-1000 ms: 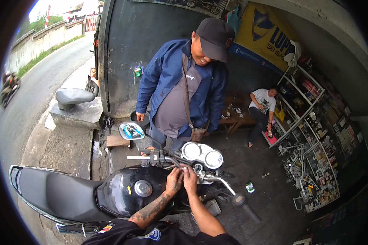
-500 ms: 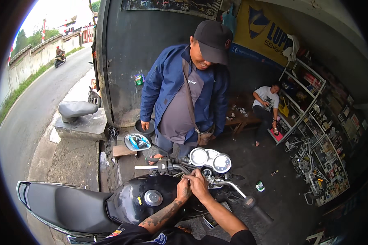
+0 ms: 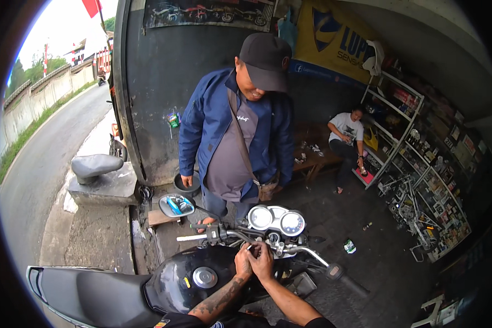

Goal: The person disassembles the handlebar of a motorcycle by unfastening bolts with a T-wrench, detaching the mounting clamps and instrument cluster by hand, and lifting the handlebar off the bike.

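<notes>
My left hand (image 3: 243,261) and my right hand (image 3: 262,261) meet with bent fingers at the middle of the motorcycle's handlebar (image 3: 306,250), just below the round twin gauges (image 3: 276,221). They pinch something small that I cannot make out, mostly hidden by the fingers. The black fuel tank (image 3: 180,273) with its silver cap (image 3: 204,277) is left of my hands. Its long black seat (image 3: 98,292) stretches to the lower left, and a mirror (image 3: 175,205) rises left of the gauges.
A person in a blue jacket and cap (image 3: 224,142) stands across the motorcycle. Another person (image 3: 345,131) sits on a wooden bench (image 3: 306,147) beside metal shelving (image 3: 392,120). A loose seat (image 3: 95,168) rests on a concrete block (image 3: 101,194) near the road (image 3: 54,142) at left.
My view has shifted, so the motorcycle sits lower in it. My hands stay bunched at the handlebar, fingers slightly rearranged. The scooter rider on the road has moved farther away.
</notes>
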Demonstrator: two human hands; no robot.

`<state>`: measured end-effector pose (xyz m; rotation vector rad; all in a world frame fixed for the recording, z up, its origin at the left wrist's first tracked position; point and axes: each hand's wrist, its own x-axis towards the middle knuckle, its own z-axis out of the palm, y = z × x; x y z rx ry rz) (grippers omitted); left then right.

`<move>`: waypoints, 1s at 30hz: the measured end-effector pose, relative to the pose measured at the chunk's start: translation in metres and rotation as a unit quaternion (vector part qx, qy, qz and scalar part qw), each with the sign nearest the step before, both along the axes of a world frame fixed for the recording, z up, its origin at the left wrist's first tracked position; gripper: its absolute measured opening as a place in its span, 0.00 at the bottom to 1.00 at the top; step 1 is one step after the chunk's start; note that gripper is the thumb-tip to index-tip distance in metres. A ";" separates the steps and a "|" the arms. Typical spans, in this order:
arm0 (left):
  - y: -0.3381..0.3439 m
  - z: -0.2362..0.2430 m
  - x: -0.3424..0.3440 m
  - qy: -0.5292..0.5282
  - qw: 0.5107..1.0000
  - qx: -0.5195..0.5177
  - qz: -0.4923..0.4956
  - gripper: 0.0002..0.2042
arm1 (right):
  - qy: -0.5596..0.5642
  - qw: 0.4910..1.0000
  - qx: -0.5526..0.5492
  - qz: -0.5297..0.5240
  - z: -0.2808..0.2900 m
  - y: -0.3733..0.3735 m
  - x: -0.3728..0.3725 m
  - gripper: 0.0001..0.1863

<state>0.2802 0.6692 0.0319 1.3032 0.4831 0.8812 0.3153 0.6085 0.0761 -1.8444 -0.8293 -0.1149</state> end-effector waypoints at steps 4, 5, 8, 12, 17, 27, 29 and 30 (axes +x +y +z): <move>0.002 0.018 -0.004 0.098 0.963 0.241 0.064 0.06 | -0.118 0.993 0.030 -0.004 0.010 -0.006 0.004 0.09; 0.004 0.019 -0.002 0.102 0.956 0.264 0.076 0.06 | -0.117 0.993 0.019 0.008 0.017 -0.005 0.007 0.10; -0.001 0.022 -0.007 0.092 0.958 0.256 0.091 0.08 | -0.100 0.994 0.035 0.017 0.002 0.007 0.012 0.11; -0.001 0.022 -0.006 0.126 0.956 0.253 0.080 0.10 | 0.120 0.992 0.029 -0.015 -0.019 0.024 0.031 0.15; 0.000 0.011 -0.007 0.139 0.972 0.185 0.052 0.09 | 0.006 1.000 -0.021 -0.019 -0.020 0.021 0.025 0.15; 0.003 -0.002 -0.001 0.165 0.954 0.243 0.058 0.11 | -0.166 0.969 -0.122 0.134 0.055 0.001 0.019 0.10; 0.002 0.004 -0.001 0.140 0.960 0.234 0.068 0.11 | -0.128 0.974 -0.120 0.142 0.046 0.003 0.024 0.09; 0.001 0.006 -0.002 0.133 0.961 0.232 0.068 0.11 | -0.112 0.980 -0.090 0.141 0.041 0.002 0.023 0.10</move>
